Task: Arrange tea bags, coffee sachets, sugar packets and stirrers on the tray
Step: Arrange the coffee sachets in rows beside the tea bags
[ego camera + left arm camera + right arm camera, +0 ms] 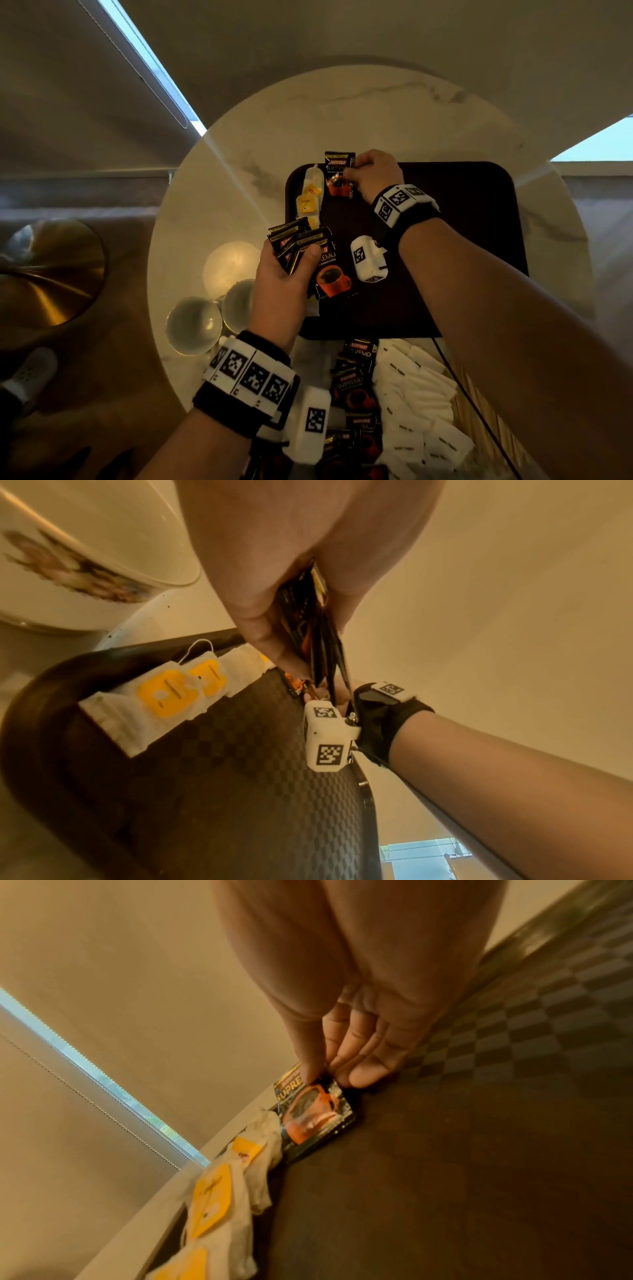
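A dark checkered tray (462, 212) lies on the round marble table (376, 113). Tea bags (310, 198) with yellow tags line the tray's left edge (171, 693) (219, 1185). My right hand (371, 174) pinches a black coffee sachet (337, 173) at the tray's far left corner; in the right wrist view thumb and fingers (363, 1072) hold its edge while the sachet (313, 1115) leans on the tray's rim. My left hand (286, 274) grips a fan of several coffee sachets (301, 243) over the tray's near left side (315, 631).
Near me lie more coffee sachets (356, 383), white sugar packets (414, 401) and wooden stirrers (479, 404). Two glass cups (195, 325) and a white lid-like disc (229, 263) stand left of the tray. A brass lamp base (51, 270) is off the table's left.
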Tool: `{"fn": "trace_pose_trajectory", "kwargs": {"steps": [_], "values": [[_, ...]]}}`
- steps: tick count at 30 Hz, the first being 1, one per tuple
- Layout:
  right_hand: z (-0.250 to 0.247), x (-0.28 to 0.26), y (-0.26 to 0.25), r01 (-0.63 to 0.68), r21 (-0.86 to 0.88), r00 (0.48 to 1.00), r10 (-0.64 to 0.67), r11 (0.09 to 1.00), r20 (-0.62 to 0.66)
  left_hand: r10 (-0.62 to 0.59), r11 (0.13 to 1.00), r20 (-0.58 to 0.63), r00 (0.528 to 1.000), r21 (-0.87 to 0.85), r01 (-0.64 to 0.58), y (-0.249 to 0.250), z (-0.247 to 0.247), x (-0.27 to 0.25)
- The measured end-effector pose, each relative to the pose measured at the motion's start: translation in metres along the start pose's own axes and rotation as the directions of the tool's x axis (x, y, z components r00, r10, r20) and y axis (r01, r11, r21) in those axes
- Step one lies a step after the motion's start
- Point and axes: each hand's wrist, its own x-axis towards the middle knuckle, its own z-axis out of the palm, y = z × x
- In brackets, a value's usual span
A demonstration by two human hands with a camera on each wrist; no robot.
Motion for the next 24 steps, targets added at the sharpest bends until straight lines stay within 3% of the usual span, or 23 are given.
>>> {"fn": "trace_pose_trajectory", "kwargs": {"steps": [10, 13, 15, 18, 21, 24], "values": [[-0.029, -0.046, -0.001, 0.071, 0.018, 0.997, -0.071, 0.997, 0.006, -0.023, 1.0, -0.018, 1.0, -0.003, 0.023, 0.008, 0.002, 0.005], [-0.044, -0.092, -0.002, 0.13, 0.094, 0.976, -0.144, 0.987, 0.163, -0.012, 0.999, -0.008, 1.0, -0.036, 0.011, 0.016, 0.006, 0.007], [-0.053, -0.129, -0.001, 0.135, 0.153, 0.932, -0.178, 0.979, 0.315, 0.016, 0.999, 0.013, 1.0, -0.03, -0.015, 0.02, 0.011, 0.006], [-0.06, -0.165, 0.009, 0.104, 0.234, 0.896, -0.193, 0.967, 0.399, 0.035, 0.999, 0.044, 0.998, -0.034, -0.033, 0.023, 0.017, 0.002], [-0.065, -0.173, 0.016, -0.017, 0.404, 0.911, -0.153, 0.914, 0.384, 0.002, 0.997, 0.105, 0.994, -0.079, 0.006, 0.022, 0.023, -0.003], [-0.072, -0.174, 0.014, -0.054, 0.451, 0.92, -0.132, 0.891, 0.37, -0.047, 0.988, 0.14, 0.989, -0.14, 0.067, 0.02, 0.025, -0.006]]}}
